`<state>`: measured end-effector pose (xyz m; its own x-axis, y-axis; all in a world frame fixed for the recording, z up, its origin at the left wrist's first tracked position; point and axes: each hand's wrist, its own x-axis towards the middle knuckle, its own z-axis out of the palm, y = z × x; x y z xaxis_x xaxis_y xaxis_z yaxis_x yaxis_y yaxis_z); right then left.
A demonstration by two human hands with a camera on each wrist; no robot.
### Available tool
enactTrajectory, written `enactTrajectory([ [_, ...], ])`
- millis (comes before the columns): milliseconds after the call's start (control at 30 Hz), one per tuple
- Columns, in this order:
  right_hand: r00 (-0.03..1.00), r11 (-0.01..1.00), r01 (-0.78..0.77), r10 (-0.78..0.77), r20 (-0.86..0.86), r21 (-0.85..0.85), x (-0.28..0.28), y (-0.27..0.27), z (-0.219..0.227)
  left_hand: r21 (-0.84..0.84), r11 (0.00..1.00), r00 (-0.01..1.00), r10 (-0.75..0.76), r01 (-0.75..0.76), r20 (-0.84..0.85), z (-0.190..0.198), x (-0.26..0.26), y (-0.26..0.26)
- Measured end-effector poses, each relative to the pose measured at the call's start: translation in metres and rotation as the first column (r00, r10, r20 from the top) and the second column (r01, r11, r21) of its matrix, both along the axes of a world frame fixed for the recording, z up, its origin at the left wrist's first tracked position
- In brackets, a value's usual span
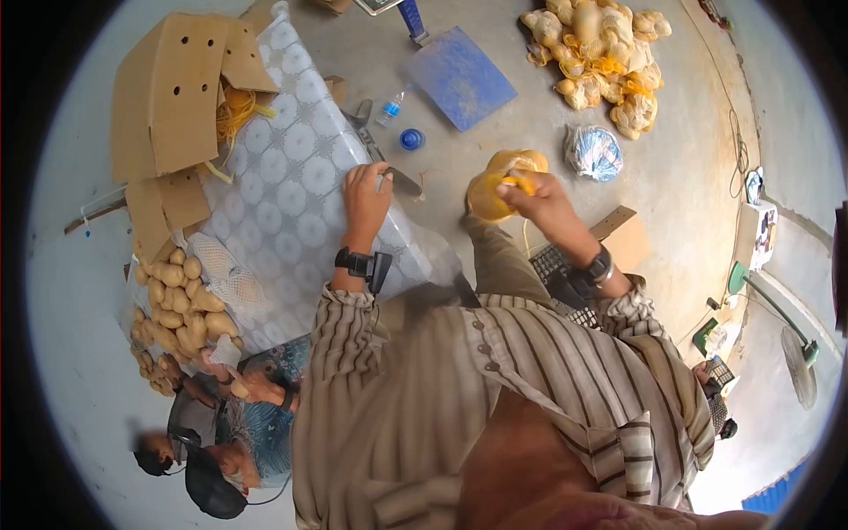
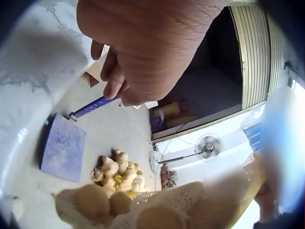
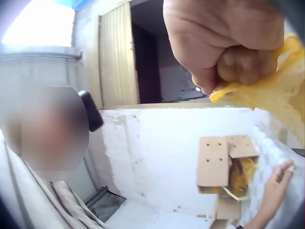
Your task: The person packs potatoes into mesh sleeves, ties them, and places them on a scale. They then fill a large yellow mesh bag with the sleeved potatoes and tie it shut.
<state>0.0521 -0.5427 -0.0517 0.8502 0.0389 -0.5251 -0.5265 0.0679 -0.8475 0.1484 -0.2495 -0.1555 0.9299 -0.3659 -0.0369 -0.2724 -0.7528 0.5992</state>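
Observation:
My right hand grips the gathered neck of a yellow mesh bag with potato-like lumps inside, above the floor beside the table. In the right wrist view, the fingers are curled round the yellow netting. My left hand rests at the edge of the table, on its patterned cover, and holds nothing visible. Its fingers point away from me, lightly bent at the rim. Along the bottom of the left wrist view, potatoes show inside netting, close to the camera.
Loose potatoes and white netting lie on the table, near a cardboard box. On the floor are a blue platform scale, filled mesh bags, a water bottle and a plastic-wrapped bundle. Two people work at lower left.

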Motion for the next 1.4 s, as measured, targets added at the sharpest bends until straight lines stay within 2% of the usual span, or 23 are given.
enactTrajectory([
  [67, 0.999, 0.995, -0.024, 0.028, 0.041, -0.092, -0.017, 0.002, -0.088, 0.133, 0.989, 0.989, -0.084, 0.068, 0.122, -0.015, 0.006, 0.008],
  [100, 0.993, 0.980, -0.056, 0.074, 0.087, -0.190, -0.022, -0.001, -0.121, 0.136, 0.988, 0.989, -0.092, 0.076, 0.116, -0.018, 0.010, 0.005],
  [133, 0.995, 0.982, -0.051, 0.066, 0.079, -0.184, -0.024, -0.009, -0.137, 0.175, 0.982, 0.986, -0.097, 0.072, 0.137, -0.019, 0.010, 0.001],
  [200, 0.995, 0.953, 0.091, -0.098, -0.010, -0.290, -0.034, -0.033, -0.165, 0.221, 0.972, 0.984, -0.107, 0.074, 0.141, -0.022, 0.008, -0.005],
  [233, 0.978, 0.935, 0.184, -0.205, -0.039, -0.304, -0.044, -0.045, -0.202, 0.261, 0.963, 0.983, -0.104, 0.063, 0.149, -0.023, 0.009, -0.009],
  [267, 0.949, 0.907, 0.272, -0.308, -0.065, -0.322, -0.052, -0.058, -0.238, 0.299, 0.953, 0.983, -0.099, 0.048, 0.157, -0.027, 0.009, -0.012],
  [333, 0.865, 0.813, 0.359, -0.474, -0.163, -0.458, -0.052, -0.085, -0.268, 0.292, 0.956, 0.980, -0.094, 0.040, 0.174, -0.037, 0.015, -0.010],
  [400, 0.719, 0.777, 0.492, -0.617, -0.319, -0.393, -0.067, -0.107, -0.303, 0.300, 0.953, 0.982, -0.089, 0.035, 0.168, -0.039, 0.008, -0.005],
  [467, 0.708, 0.783, 0.484, -0.613, -0.351, -0.391, -0.074, -0.119, -0.320, 0.340, 0.939, 0.986, -0.101, 0.051, 0.130, -0.037, 0.012, -0.007],
  [533, 0.545, 0.653, 0.680, -0.755, -0.366, -0.335, -0.086, -0.130, -0.351, 0.339, 0.940, 0.987, -0.093, 0.044, 0.130, -0.042, 0.013, -0.005],
  [733, 0.561, 0.687, 0.570, -0.727, -0.397, -0.451, -0.106, -0.161, -0.382, 0.333, 0.942, 0.987, -0.097, 0.049, 0.129, -0.046, 0.015, -0.005],
  [800, 0.661, 0.694, 0.472, -0.687, -0.302, -0.543, -0.099, -0.163, -0.388, 0.340, 0.939, 0.987, -0.102, 0.054, 0.123, -0.045, 0.016, -0.006],
  [833, 0.659, 0.697, 0.470, -0.686, -0.310, -0.542, -0.100, -0.162, -0.403, 0.348, 0.936, 0.987, -0.102, 0.053, 0.123, -0.045, 0.016, -0.007],
  [900, 0.801, 0.662, 0.365, -0.582, -0.142, -0.655, -0.104, -0.157, -0.440, 0.358, 0.933, 0.988, -0.097, 0.048, 0.118, -0.045, 0.015, -0.009],
  [933, 0.843, 0.590, 0.300, -0.532, -0.082, -0.749, -0.102, -0.151, -0.464, 0.369, 0.928, 0.988, -0.099, 0.049, 0.117, -0.044, 0.015, -0.009],
  [1000, 0.846, 0.586, 0.266, -0.522, -0.106, -0.765, -0.094, -0.133, -0.501, 0.382, 0.922, 0.988, -0.105, 0.054, 0.113, -0.045, 0.017, -0.009],
  [1067, 0.801, 0.594, 0.170, -0.548, -0.241, -0.787, -0.085, -0.120, -0.534, 0.372, 0.927, 0.991, -0.094, 0.051, 0.100, -0.047, 0.017, -0.008],
  [1133, 0.755, 0.670, 0.250, -0.587, -0.293, -0.699, -0.072, -0.103, -0.556, 0.391, 0.919, 0.992, -0.094, 0.054, 0.086, -0.049, 0.016, -0.007],
  [1167, 0.840, 0.717, 0.173, -0.465, -0.278, -0.675, -0.064, -0.095, -0.567, 0.410, 0.911, 0.993, -0.093, 0.054, 0.077, -0.050, 0.016, -0.008],
  [1233, 0.880, 0.821, 0.099, -0.336, -0.336, -0.563, -0.047, -0.067, -0.562, 0.414, 0.909, 0.995, -0.085, 0.054, 0.056, -0.050, 0.017, -0.009],
  [1333, 0.807, 0.892, 0.157, -0.363, -0.466, -0.424, -0.039, -0.033, -0.544, 0.424, 0.904, 0.996, -0.079, 0.052, 0.045, -0.049, 0.016, -0.009],
  [1367, 0.832, 0.903, 0.058, -0.279, -0.479, -0.426, -0.044, -0.028, -0.557, 0.430, 0.901, 0.996, -0.080, 0.055, 0.040, -0.049, 0.017, -0.009],
  [1400, 0.833, 0.905, 0.057, -0.275, -0.480, -0.421, -0.045, -0.024, -0.556, 0.435, 0.899, 0.996, -0.079, 0.054, 0.040, -0.049, 0.017, -0.009],
])
